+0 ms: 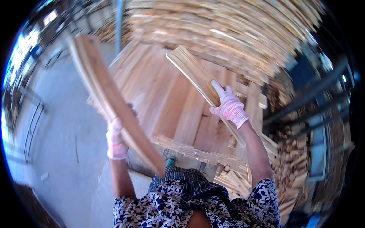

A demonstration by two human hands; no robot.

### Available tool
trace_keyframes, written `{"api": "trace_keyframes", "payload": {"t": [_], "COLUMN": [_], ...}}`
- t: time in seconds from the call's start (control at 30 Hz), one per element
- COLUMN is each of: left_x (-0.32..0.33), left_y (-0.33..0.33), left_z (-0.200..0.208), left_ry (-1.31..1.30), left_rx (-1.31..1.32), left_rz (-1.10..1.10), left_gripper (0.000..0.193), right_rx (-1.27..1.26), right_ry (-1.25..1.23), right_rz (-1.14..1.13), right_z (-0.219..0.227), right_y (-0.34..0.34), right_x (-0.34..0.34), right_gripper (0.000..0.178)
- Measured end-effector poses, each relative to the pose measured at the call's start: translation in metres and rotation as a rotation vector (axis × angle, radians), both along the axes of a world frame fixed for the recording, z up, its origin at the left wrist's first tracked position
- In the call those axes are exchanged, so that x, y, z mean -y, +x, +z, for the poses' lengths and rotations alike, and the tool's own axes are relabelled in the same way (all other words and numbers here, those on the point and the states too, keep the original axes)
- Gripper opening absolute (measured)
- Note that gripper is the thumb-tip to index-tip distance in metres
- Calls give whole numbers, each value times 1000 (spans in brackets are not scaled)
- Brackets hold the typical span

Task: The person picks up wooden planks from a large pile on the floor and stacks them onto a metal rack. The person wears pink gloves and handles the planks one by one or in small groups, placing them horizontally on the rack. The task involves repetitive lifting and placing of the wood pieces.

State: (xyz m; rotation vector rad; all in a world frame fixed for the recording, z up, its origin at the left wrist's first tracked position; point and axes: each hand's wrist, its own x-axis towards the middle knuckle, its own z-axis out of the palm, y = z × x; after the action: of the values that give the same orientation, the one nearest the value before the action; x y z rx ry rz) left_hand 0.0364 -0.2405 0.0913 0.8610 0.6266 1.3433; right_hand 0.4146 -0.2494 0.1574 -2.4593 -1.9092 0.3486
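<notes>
My left hand (116, 139), in a pink and white knitted glove, is closed round a long wooden board (110, 91). That board is raised and tilted, its far end blurred by motion. In a matching glove, my right hand (228, 104) grips a second wooden board (194, 72) with the fingers over its top face. This one slants from the far middle toward my right forearm. Beneath both hands lies a broad stack of reddish-brown planks (159, 98) set side by side. Some fingers of the left hand are hidden behind its board.
A tall pile of pale boards (228, 22) rises at the back. Wood offcuts (235, 180) lie near my right side, with more scraps (289, 167) farther right beside dark metal bars (308, 110). A blue post (119, 26) stands at the back left, by the grey floor (72, 129).
</notes>
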Motion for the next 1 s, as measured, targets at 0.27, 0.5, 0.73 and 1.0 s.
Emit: {"api": "trace_keyframes", "payload": {"t": [0.27, 0.5, 0.73, 1.0], "left_x": [95, 98, 29, 16], "left_y": [-37, -29, 37, 43], "left_z": [-15, -108, -78, -69], "left_ry": [-231, -484, -615, -720], "left_rx": [-18, 69, -39, -149], "left_rz": [466, 568, 544, 585], "left_gripper": [68, 62, 109, 108], "right_rx": [18, 120, -49, 41], "right_ry": [-124, -83, -44, 140], "right_rz": [367, 403, 370, 439], "right_z": [-12, -45, -34, 7], "right_y": [-93, -65, -63, -67], "right_x": [-38, -47, -63, -251], "right_gripper": [103, 102, 107, 103]}}
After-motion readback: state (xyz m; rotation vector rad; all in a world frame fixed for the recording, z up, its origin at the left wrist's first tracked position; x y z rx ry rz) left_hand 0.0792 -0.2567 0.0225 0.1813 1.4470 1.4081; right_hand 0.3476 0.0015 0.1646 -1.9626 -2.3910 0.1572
